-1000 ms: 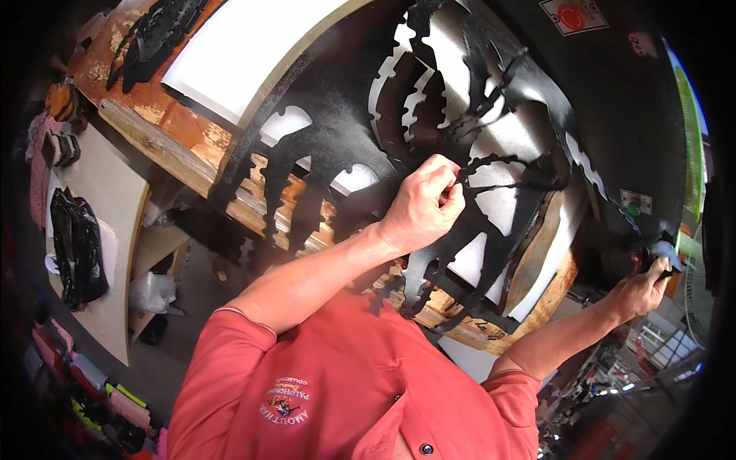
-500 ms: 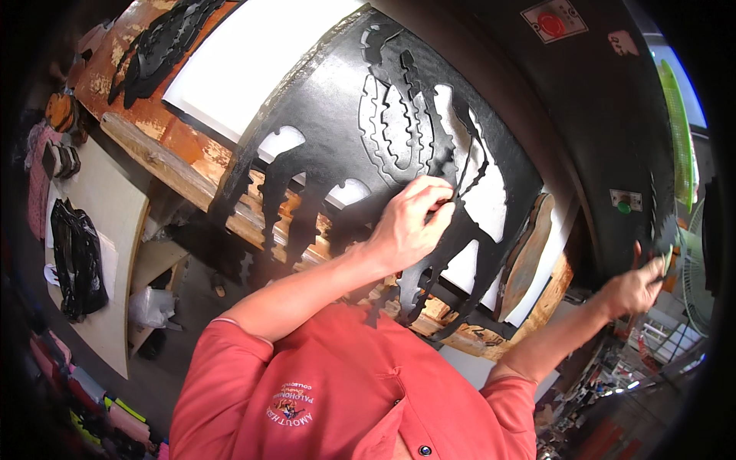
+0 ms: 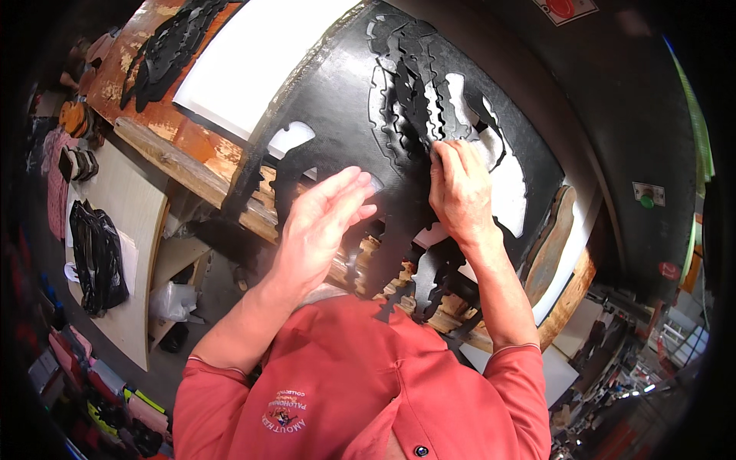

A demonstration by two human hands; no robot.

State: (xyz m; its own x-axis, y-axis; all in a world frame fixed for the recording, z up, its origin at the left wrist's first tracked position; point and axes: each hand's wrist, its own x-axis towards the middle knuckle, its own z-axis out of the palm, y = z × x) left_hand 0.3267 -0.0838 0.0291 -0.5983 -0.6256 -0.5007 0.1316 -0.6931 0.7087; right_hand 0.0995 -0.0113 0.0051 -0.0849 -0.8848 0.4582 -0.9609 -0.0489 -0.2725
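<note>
A black leather-like sheet (image 3: 330,100) with scalloped cut-outs lies over a white board. My right hand (image 3: 462,184) is closed on a wavy-edged black cut piece (image 3: 414,100) near the sheet's middle, fingertips pinched at its lower end. Several slit strips around it stand slightly raised. To the left, my left hand (image 3: 322,222) hovers over the sheet's near part, fingers extended and holding nothing. The sheet's near edge hangs in ragged tongues toward my red shirt.
Black cut pieces (image 3: 169,50) lie at the far left beside a white board (image 3: 245,61). A dark machine body (image 3: 613,115) with a green button (image 3: 648,202) rises at the right. A wooden-edged form (image 3: 550,230) rests at the board's right side. A black plastic bag (image 3: 96,257) sits on a side table.
My right hand has come from the machine's far right side to the cut piece. My left hand has let go of the sheet, moved left and opened. Slit strips have lifted.
</note>
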